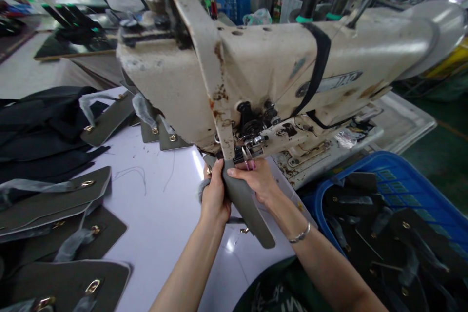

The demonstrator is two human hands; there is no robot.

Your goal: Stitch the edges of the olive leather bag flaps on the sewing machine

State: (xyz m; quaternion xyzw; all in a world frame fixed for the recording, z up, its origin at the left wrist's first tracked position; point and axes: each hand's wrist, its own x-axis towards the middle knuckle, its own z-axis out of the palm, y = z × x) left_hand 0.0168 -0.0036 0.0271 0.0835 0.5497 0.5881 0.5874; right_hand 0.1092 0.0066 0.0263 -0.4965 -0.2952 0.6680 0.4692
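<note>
While the left hand (214, 197) grips one edge of the grey panel (248, 207), the right hand (260, 180) pinches the other, snips (246, 157) at its fingers. Panel's upper end lies at the machine (270, 58); a beige bar (210, 66) partly blocks the view there. Table (146, 209), left: spare panels (91, 273), black cloth (36, 131), loose threads (143, 178). Right: a loaded blue basket (389, 158).

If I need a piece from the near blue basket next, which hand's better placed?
Likely the right hand: its forearm passes beside the near blue basket, though it appears to hold pink-handled snips. The left hand is farther off, gripping the grey panel from its other side.
</note>
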